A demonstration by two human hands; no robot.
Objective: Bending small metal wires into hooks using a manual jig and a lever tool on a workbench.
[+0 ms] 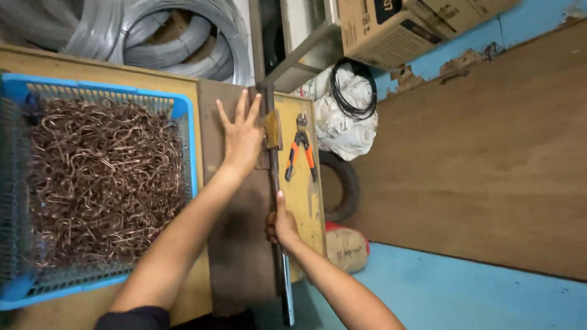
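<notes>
My left hand lies flat, fingers spread, on a dark brown board on the wooden bench, right beside a brass-coloured block fixed to a long metal lever bar. My right hand is closed around the lower part of that bar, thumb along it. The bar runs along the board's right edge and ends in a shiny handle.
A blue plastic basket full of bent copper-coloured wire hooks sits on the left. Orange-handled pliers lie on the yellow strip right of the bar. Coils of grey wire, cardboard boxes, a black cable coil and a tyre surround the bench.
</notes>
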